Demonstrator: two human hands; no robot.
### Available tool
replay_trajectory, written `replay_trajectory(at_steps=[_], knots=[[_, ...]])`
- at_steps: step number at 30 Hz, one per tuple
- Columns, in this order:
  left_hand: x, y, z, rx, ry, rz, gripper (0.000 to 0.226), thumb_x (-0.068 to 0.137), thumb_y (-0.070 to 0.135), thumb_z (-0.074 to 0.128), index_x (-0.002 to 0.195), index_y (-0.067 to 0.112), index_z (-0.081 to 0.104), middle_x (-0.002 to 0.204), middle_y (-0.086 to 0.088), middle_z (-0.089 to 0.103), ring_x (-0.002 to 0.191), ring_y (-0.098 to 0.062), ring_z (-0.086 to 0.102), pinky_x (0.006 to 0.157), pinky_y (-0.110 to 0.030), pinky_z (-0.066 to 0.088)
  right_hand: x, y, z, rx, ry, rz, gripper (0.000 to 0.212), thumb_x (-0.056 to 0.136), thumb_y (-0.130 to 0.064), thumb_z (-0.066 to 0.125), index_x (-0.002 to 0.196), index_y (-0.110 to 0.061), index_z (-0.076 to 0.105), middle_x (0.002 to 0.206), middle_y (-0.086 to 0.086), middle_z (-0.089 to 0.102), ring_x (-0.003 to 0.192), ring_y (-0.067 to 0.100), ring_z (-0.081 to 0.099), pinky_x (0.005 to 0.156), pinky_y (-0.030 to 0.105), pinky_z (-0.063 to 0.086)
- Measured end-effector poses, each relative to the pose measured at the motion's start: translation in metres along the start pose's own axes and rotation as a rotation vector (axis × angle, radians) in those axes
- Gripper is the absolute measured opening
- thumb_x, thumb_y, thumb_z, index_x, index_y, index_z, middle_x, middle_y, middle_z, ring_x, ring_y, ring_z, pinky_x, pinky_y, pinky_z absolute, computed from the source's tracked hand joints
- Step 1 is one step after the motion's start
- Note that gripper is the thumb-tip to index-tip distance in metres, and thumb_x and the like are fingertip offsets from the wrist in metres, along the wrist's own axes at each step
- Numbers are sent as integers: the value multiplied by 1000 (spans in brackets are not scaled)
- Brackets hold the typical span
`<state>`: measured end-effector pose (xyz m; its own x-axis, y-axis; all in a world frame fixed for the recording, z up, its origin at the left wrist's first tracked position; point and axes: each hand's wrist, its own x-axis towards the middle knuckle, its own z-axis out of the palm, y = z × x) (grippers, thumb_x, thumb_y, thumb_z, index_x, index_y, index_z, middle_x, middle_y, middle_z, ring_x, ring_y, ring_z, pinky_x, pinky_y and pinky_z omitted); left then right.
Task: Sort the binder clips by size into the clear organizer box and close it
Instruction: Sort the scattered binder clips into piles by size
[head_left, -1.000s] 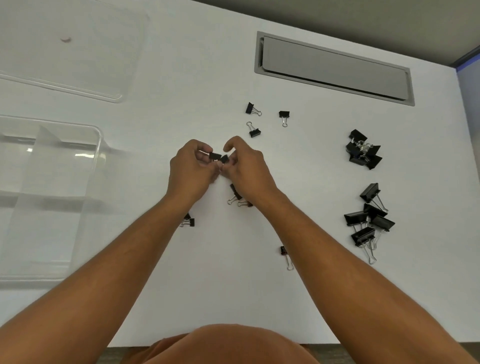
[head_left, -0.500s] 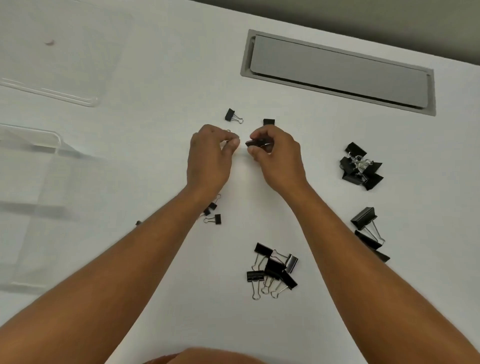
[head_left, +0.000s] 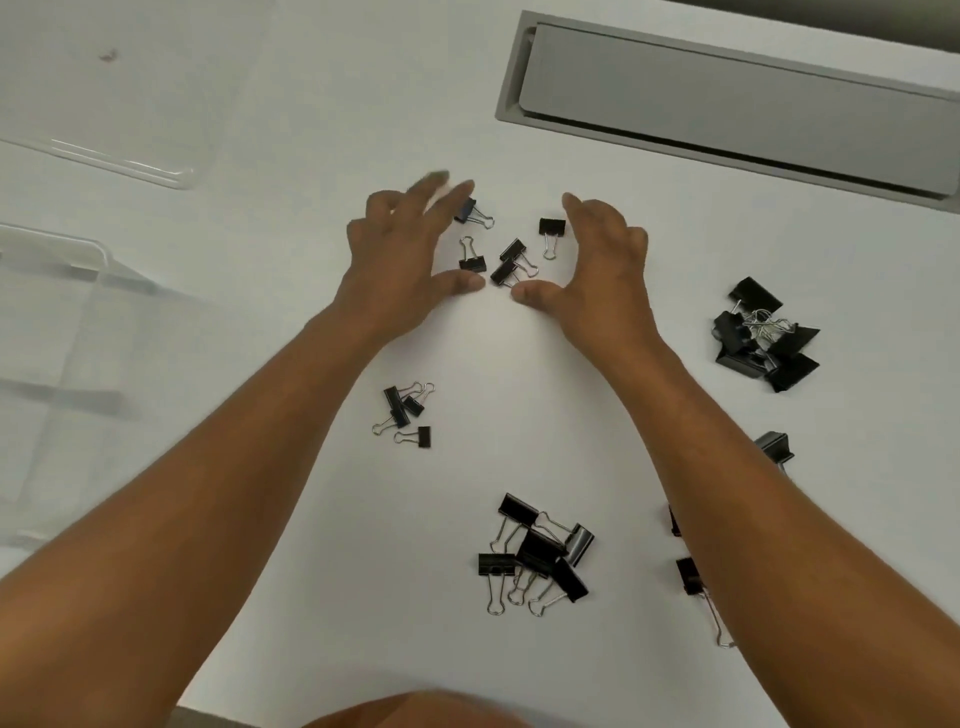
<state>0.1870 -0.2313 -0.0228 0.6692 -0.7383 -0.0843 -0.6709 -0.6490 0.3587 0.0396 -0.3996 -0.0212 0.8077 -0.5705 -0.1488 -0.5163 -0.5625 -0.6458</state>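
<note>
Both hands, the left hand (head_left: 402, 254) and right hand (head_left: 602, 260), spread loose-fingered and holding nothing, flank five small black metal binder clips (head_left: 506, 249) on the white table (head_left: 311, 156). The clear plastic organizer box (head_left: 57, 364) sits open at far left, its clear flat lid (head_left: 104, 104) behind it. Medium black clips (head_left: 537, 553) lie between the forearms, large black clips (head_left: 766, 332) by the grey cable hatch (head_left: 727, 98).

Small clips (head_left: 506, 248) on table (head_left: 291, 171) between left hand (head_left: 402, 260) and right hand (head_left: 602, 260). Organizer box (head_left: 57, 249) far left, lid (head_left: 130, 161) behind it. Large clips (head_left: 766, 335) right; medium clips (head_left: 537, 553) near front edge.
</note>
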Motion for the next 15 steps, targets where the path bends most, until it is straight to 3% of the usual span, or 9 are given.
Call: replay_trajectory(at_steps=[2, 4, 8, 11, 15], knots=[[5, -2, -2, -47, -47, 59, 78, 87, 55, 75, 155, 33, 45, 160, 12, 40, 134, -30, 37, 109, -46, 34, 7, -3, 0, 104, -41, -32, 87, 78, -30, 91, 153, -17, 49, 150, -1, 46, 133, 21, 43, 105, 22, 35], [8, 0, -1, -166, -58, 89, 69, 88, 43, 79, 150, 26, 53, 149, 7, 51, 126, -25, 43, 106, -35, 37, 11, -9, 4, 156, -52, -76, 68, 77, -22, 91, 139, -16, 64, 131, -7, 54, 115, 14, 55, 99, 21, 44], [-2, 8, 1, -293, -95, 93, 67, 83, 25, 86, 144, 20, 59, 133, 2, 56, 95, -9, 56, 80, -7, 39, 11, -16, 11, 158, -33, -136, 42, 81, -15, 86, 122, -17, 74, 112, -10, 61, 93, 3, 57, 84, 7, 44], [-18, 9, -9, -400, -51, 32, 73, 79, 20, 89, 145, 22, 57, 134, 3, 53, 91, -10, 60, 79, -18, 52, 1, -13, 7, 198, 6, -156, 42, 82, -14, 84, 122, -18, 73, 118, -9, 64, 91, -9, 56, 83, 8, 46], [-68, -2, -31, -359, 51, -75, 52, 84, 25, 85, 133, 27, 66, 117, 6, 64, 86, -9, 63, 79, -21, 50, -50, -16, 4, 202, 76, -145, 36, 87, -19, 82, 121, -24, 70, 123, -12, 60, 93, -2, 57, 81, 14, 47]])
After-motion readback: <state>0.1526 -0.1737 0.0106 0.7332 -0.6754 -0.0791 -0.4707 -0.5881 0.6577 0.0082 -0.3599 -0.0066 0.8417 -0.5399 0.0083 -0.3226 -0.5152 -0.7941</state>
